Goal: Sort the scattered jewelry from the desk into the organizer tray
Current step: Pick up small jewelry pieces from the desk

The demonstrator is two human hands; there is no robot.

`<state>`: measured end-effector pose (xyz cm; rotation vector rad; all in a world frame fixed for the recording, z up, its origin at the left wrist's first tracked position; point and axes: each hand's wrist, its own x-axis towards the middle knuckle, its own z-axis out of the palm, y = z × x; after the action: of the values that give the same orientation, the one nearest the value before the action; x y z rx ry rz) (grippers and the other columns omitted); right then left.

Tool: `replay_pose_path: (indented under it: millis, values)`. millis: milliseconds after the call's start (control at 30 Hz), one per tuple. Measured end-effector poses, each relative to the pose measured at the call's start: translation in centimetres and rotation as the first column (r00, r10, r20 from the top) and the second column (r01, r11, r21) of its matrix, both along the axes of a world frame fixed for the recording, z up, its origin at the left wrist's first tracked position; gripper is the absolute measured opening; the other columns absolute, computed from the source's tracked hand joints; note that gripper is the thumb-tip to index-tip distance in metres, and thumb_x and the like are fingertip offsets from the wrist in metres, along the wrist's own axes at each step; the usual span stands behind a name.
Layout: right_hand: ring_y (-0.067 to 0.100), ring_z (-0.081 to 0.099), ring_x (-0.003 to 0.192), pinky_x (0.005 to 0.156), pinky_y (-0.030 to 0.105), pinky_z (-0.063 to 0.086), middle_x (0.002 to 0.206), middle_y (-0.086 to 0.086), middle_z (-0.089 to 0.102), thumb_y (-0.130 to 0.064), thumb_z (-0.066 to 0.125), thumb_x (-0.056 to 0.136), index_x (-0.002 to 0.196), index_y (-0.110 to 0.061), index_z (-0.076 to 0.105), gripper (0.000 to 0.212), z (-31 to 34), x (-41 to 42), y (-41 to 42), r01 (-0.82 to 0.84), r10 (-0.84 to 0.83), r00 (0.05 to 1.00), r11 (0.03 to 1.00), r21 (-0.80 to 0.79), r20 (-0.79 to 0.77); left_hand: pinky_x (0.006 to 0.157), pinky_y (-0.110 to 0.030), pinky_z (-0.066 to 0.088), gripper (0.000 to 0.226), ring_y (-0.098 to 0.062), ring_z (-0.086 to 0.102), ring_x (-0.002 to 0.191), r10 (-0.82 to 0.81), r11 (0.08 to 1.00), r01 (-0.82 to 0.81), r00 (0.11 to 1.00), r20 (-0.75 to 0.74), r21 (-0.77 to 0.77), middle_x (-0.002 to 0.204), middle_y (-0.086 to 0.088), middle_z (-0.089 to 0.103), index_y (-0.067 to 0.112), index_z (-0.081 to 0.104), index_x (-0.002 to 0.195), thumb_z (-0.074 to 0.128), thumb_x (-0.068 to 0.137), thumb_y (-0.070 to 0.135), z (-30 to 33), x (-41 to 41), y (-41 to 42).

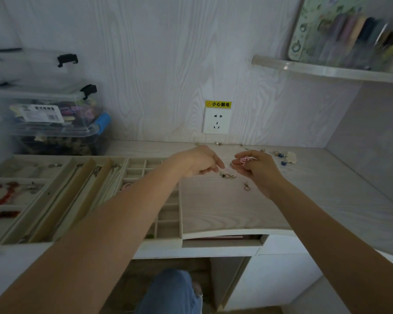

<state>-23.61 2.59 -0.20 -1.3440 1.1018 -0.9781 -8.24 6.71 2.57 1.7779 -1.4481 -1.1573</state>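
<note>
Two hands: both were out over the desk point(236, 211), working close together near the loose pieces.
Organizer tray: the organizer tray point(132, 165) sat at the near left, its long slots already holding chains and its left cells holding red beads point(2, 193), so I'd guess it was parked there to keep the drop-off short.
Left hand: the left hand point(202, 163) hung knuckles-up with fingers curled down toward a small clasp piece point(227, 175) on the desk; honestly too blurry to say if it was pinching anything.
Right hand: the right hand point(256, 165) had its fingers curled round a pink looped piece point(246, 159), lifted off the wood, probably held up to get a look before choosing a cell.
Loose bits nearby: a little ring-shaped charm point(247, 186) lay just beside the right wrist, untouched.
Further back: blue bead earrings point(280, 156) and a pale shell-like piece point(290, 157) sat near the wall, plus tiny bits along the back edge, so plenty was left to sort.
Far back: a wall socket point(216, 121) and stacked clear storage boxes point(55, 114) at the left.
</note>
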Motion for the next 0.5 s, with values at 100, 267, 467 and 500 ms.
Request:
replay_pose_path:
  millis: [100, 267, 467, 500]
  values:
    - [0.014, 0.062, 0.071, 0.059, 0.015, 0.050, 0.082, 0.010, 0.063, 0.003, 0.044, 0.094, 0.087, -0.003, 0.061, 0.020, 1.0, 0.9, 1.0, -0.066, 0.066, 0.997, 0.998, -0.001, 0.029, 0.051, -0.015, 0.035, 0.028, -0.006, 0.039, 0.058, -0.012, 0.999, 0.007, 0.989, -0.146, -0.033, 0.082, -0.007, 0.060, 0.003, 0.065, 0.091, 0.042, 0.089, -0.012, 0.9, 1.6, 1.4]
    - [0.009, 0.056, 0.065, 0.056, 0.017, 0.042, 0.080, 0.005, 0.063, -0.013, 0.049, 0.096, 0.099, -0.005, 0.065, 0.018, 2.0, 2.9, 3.0, -0.266, 0.263, 0.962, 0.964, 0.023, 0.076, 0.049, -0.014, 0.036, 0.031, -0.007, 0.044, 0.056, 0.028, 0.995, -0.053, 0.966, -0.257, -0.090, 0.074, -0.007, 0.061, 0.003, 0.066, 0.082, 0.040, 0.087, -0.013, 1.6, 2.5, 3.4]
    - [0.006, 0.052, 0.061, 0.053, 0.012, 0.042, 0.076, 0.007, 0.061, -0.001, 0.054, 0.090, 0.097, 0.000, 0.064, 0.012, 2.3, 4.6, 4.8, -0.357, 0.346, 0.926, 0.932, 0.056, 0.150, 0.053, -0.017, 0.036, 0.025, -0.011, 0.044, 0.060, 0.040, 0.988, -0.077, 0.967, -0.251, -0.137, 0.079, -0.012, 0.063, 0.011, 0.054, 0.077, 0.045, 0.087, -0.010, 1.8, 4.0, 6.3]
    - [0.006, 0.053, 0.061, 0.053, 0.012, 0.043, 0.078, 0.008, 0.061, 0.000, 0.055, 0.089, 0.097, 0.001, 0.064, 0.011, 2.2, 4.7, 5.2, -0.366, 0.350, 0.922, 0.927, 0.077, 0.163, 0.056, -0.019, 0.038, 0.021, -0.011, 0.047, 0.061, 0.040, 0.987, -0.078, 0.967, -0.251, -0.143, 0.084, -0.015, 0.065, 0.011, 0.051, 0.081, 0.048, 0.088, -0.008, 1.9, 4.3, 6.9]
